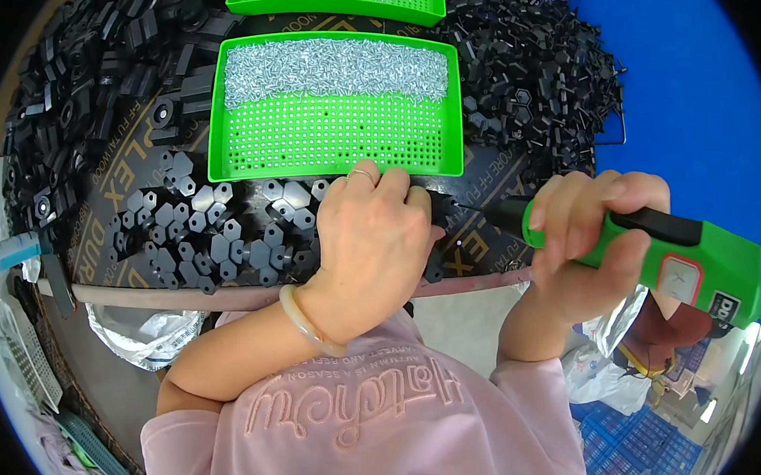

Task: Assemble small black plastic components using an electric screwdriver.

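My right hand is wrapped round a green and black electric screwdriver, held nearly level. Its thin bit points left, at a black plastic part beside my left hand's fingers. My left hand is closed, knuckles up, at the near edge of the green tray, and seems to grip that part; its fingertips and most of the part are hidden. Left of it, several black plastic pieces with hexagonal plates lie in rows on the dark table. The perforated green tray holds small silver screws along its far side.
Black parts are heaped at the left, and a pile of smaller black pieces lies at the right. A second green tray with screws stands behind. White plastic bags hang below the table's front edge; blue crates sit lower right.
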